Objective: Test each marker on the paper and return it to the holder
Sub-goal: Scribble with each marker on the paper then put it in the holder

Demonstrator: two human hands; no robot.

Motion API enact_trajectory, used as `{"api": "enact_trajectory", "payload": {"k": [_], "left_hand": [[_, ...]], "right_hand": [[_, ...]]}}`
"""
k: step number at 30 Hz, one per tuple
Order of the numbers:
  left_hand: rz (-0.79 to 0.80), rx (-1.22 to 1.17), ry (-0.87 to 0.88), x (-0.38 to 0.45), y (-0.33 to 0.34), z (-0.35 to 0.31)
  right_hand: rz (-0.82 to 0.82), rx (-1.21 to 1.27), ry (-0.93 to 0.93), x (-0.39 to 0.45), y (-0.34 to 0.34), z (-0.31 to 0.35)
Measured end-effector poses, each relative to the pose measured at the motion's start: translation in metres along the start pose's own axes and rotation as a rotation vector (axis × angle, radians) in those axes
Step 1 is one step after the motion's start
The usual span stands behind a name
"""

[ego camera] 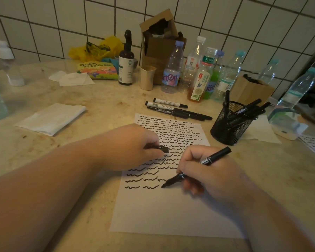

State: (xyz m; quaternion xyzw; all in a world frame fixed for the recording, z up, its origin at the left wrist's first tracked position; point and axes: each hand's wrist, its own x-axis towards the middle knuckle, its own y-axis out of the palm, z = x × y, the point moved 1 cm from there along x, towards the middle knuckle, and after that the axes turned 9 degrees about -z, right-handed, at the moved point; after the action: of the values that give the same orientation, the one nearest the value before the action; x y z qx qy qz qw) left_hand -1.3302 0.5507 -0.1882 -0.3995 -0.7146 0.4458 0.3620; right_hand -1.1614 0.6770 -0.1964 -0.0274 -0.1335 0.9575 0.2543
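Note:
A white sheet of paper (164, 211) lies on the counter, its upper half filled with rows of black wavy strokes. My right hand (205, 175) grips a black marker (216, 157) in a writing hold, its uncapped tip touching the paper at the end of the lowest row. My left hand (135, 148) rests on the paper's left edge and pinches the marker's black cap (162, 148). A black mesh holder (229, 124) with several markers stands to the right of the sheet. Several loose markers (173, 109) lie just beyond the paper's far edge.
Plastic bottles (198, 70), a dark pump bottle (126, 59), a beige cup (147, 77) and cardboard boxes (160, 42) crowd the back by the tiled wall. Folded tissues (51, 119) lie at the left. A white container (287, 124) sits right of the holder.

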Motion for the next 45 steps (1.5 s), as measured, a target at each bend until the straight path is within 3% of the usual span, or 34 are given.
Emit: {"api": "enact_trajectory", "payload": {"k": [10, 17, 25, 36, 45], "left_hand": [[0.0, -0.018, -0.015, -0.002, -0.002, 0.0], [-0.015, -0.112, -0.057, -0.003, -0.004, -0.002], [-0.033, -0.192, -0.056, -0.005, -0.007, -0.006], [-0.036, -0.228, 0.002, -0.006, -0.009, -0.012], [-0.085, -0.142, 0.042, -0.005, -0.01, -0.011]], "right_hand": [[-0.096, -0.1, 0.008, 0.002, -0.011, -0.001], [-0.403, 0.035, -0.061, 0.004, -0.022, 0.01], [-0.317, 0.315, -0.058, 0.006, -0.02, 0.011], [-0.188, 0.288, -0.054, 0.007, -0.012, 0.009], [-0.238, 0.25, -0.02, 0.006, -0.006, 0.013]]}}
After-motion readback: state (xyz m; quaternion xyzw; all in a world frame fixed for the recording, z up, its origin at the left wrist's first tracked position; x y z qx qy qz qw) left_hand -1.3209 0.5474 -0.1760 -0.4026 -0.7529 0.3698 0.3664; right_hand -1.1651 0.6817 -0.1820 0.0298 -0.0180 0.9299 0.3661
